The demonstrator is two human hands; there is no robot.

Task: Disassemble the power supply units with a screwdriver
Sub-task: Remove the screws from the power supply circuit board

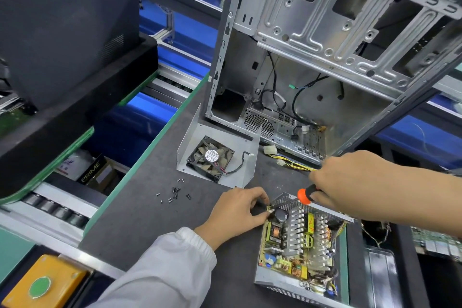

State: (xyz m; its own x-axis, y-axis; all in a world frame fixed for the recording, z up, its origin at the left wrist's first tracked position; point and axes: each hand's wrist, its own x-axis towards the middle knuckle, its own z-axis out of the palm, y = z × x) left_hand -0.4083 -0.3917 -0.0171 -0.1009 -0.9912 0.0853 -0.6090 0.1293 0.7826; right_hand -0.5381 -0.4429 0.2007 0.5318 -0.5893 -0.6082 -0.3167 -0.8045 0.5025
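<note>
An opened power supply unit (300, 245) lies on the dark mat at the lower right, its circuit board exposed inside the metal shell. My right hand (350, 182) grips an orange-and-black screwdriver (306, 194) whose shaft slants down to the board's far left corner. My left hand (235, 212) pinches the shell's far left corner beside the screwdriver tip. The removed metal cover (240, 140) with its fan (211, 157) sits farther back on the mat.
Several loose screws (175, 194) lie on the mat left of my hands. An empty computer case (325, 57) stands upright behind, with yellow cables (295, 164) at its foot. A yellow box with a green button (42, 285) is at the lower left. A roller conveyor (57, 210) runs along the left.
</note>
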